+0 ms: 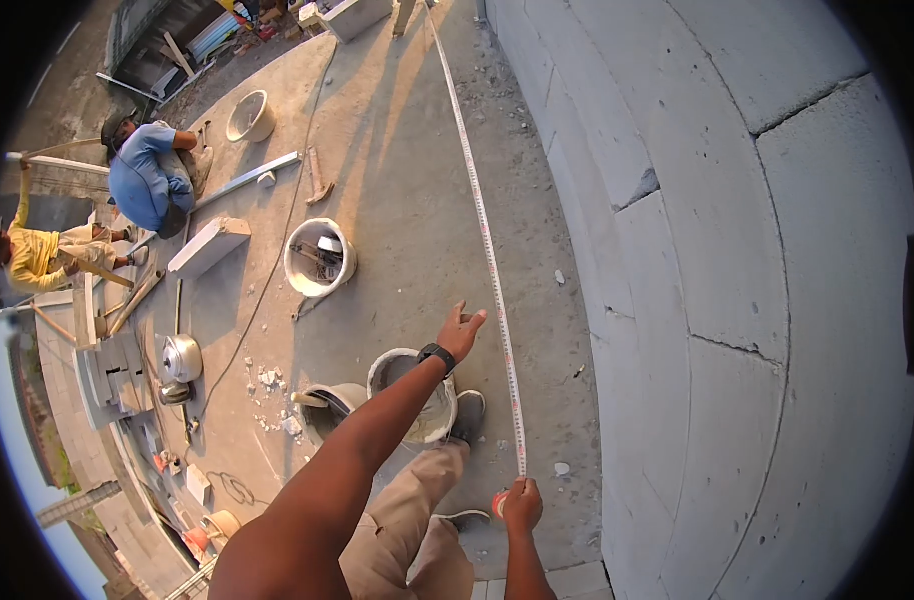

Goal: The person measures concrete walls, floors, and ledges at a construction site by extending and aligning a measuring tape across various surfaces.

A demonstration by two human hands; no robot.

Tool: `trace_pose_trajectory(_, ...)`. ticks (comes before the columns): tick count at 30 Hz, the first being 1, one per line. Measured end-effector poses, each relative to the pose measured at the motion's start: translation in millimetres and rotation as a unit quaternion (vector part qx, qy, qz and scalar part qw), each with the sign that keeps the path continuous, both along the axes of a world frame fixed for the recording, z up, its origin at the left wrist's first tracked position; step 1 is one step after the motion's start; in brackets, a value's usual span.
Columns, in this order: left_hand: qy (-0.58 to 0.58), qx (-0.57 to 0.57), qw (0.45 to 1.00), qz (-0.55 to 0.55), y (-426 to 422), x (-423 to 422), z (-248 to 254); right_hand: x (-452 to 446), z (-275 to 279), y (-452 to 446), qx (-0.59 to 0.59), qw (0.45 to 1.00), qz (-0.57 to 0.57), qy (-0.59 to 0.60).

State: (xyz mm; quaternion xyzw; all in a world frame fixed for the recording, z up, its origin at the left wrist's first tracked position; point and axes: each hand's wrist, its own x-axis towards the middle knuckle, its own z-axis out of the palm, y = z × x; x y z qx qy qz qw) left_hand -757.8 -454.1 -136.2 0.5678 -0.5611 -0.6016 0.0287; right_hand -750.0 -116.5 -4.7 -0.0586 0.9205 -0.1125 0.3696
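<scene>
My right hand is closed around a red tape measure. Its long white blade stretches away over the concrete floor, alongside the block wall, to the top of the view. My left hand, with a dark watch on the wrist, reaches forward beside the blade with fingers apart and nothing in it. Below my left forearm stand a mortar-smeared bucket and another bucket, both partly hidden by the arm.
A bucket of tools, a hammer and an empty-looking bucket stand or lie farther left. A person in blue crouches near a pale block; another in yellow is beyond. A cable crosses the floor.
</scene>
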Motion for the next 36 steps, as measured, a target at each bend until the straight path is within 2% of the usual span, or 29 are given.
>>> trace_pose_trajectory(7,-0.082,0.000,0.990,-0.116,130.1,77.6,34.2,23.1,-3.2,134.3,0.050,0.999,0.001,0.019)
trace_pose_trajectory(9,-0.099,-0.035,0.972,-0.209,168.3,92.7,45.4,37.7,-3.7,174.6,0.047,0.999,-0.010,0.027)
trace_pose_trajectory(10,-0.097,-0.040,0.970,-0.218,186.8,99.4,53.5,46.2,-3.1,194.9,0.049,0.998,-0.020,0.036)
trace_pose_trajectory(12,-0.086,-0.101,0.940,-0.315,226.1,111.0,75.5,64.8,-2.2,236.9,0.049,0.997,-0.032,0.043)
trace_pose_trajectory(14,-0.074,-0.102,0.925,-0.358,270.6,112.6,109.9,88.4,-4.1,279.3,0.050,0.996,-0.054,0.055)
trace_pose_trajectory(16,0.066,-0.311,0.812,-0.490,325.9,118.3,129.3,114.5,-2.9,323.9,0.031,0.995,-0.065,0.064)
trace_pose_trajectory(17,0.125,-0.340,0.760,-0.540,360.7,119.5,137.4,129.5,-1.0,348.0,0.034,0.994,-0.076,0.063)
trace_pose_trajectory(18,0.149,-0.327,0.738,-0.571,396.4,121.1,143.0,142.1,-0.2,368.4,0.041,0.993,-0.092,0.061)
trace_pose_trajectory(20,0.237,-0.315,0.617,-0.681,477.6,133.5,150.9,170.5,7.1,416.6,0.033,0.994,-0.080,0.069)
trace_pose_trajectory(22,0.272,-0.281,0.530,-0.752,552.5,147.7,153.3,194.9,20.0,460.9,0.047,0.991,-0.110,0.062)
trace_pose_trajectory(24,0.287,-0.294,0.451,-0.792,621.6,161.3,151.8,223.5,29.2,508.1,0.044,0.982,-0.130,0.133)
trace_pose_trajectory(25,0.306,-0.297,0.439,-0.791,652.6,168.2,151.6,235.7,33.9,528.6,0.048,0.979,-0.151,0.132)
trace_pose_trajectory(26,0.324,-0.273,0.399,-0.814,677.8,176.0,149.8,248.6,39.7,547.2,0.049,0.976,-0.167,0.128)
trace_pose_trajectory(28,0.305,-0.263,0.389,-0.828,719.6,186.6,138.3,274.8,42.7,583.8,0.049,0.971,-0.181,0.151)
trace_pose_trajectory(29,0.313,-0.253,0.365,-0.840,737.4,189.8,134.8,285.8,44.7,598.8,0.054,0.965,-0.210,0.149)
trace_pose_trajectory(31,0.246,-0.175,0.346,-0.888,760.2,196.6,127.8,306.0,49.4,617.0,0.052,0.963,-0.207,0.164)
trace_pose_trajectory(36,0.213,-0.197,0.302,-0.908,778.4,204.1,117.7,341.7,54.6,636.8,0.051,0.953,-0.263,0.144)
